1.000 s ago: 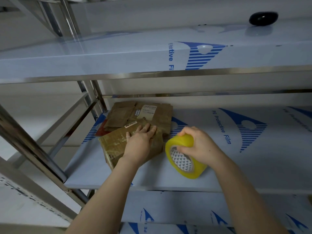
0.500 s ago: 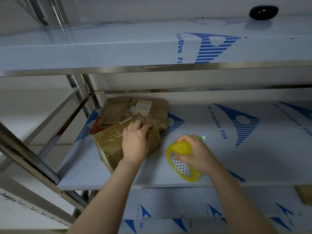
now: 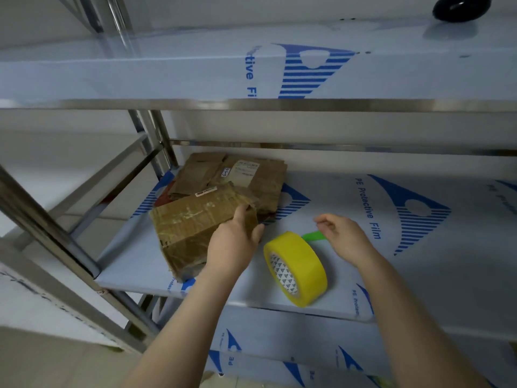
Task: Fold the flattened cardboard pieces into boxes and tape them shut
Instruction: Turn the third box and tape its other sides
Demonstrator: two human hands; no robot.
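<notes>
A folded brown cardboard box (image 3: pixel 190 222), wrapped in shiny tape, sits on the middle shelf (image 3: pixel 419 275). My left hand (image 3: pixel 233 242) grips its right end, fingers curled over the top edge. A yellow tape roll (image 3: pixel 300 257) stands on edge near the shelf's front. My right hand (image 3: pixel 342 236) pinches the green tab (image 3: pixel 312 236) at the tape's loose end, just behind the roll. Behind the box lies a stack of flattened cardboard pieces (image 3: pixel 251 177) with white labels.
A steel upright (image 3: pixel 47 231) and diagonal braces stand at the left. The upper shelf (image 3: pixel 195 77) overhangs the work area, with a black round object (image 3: pixel 461 8) at its far right. Another film-covered shelf (image 3: pixel 307 354) lies below.
My right hand has let go of the roll, which now stands on the shelf, and has moved back to pinch the green tab. My left hand slid to the box's right end.
</notes>
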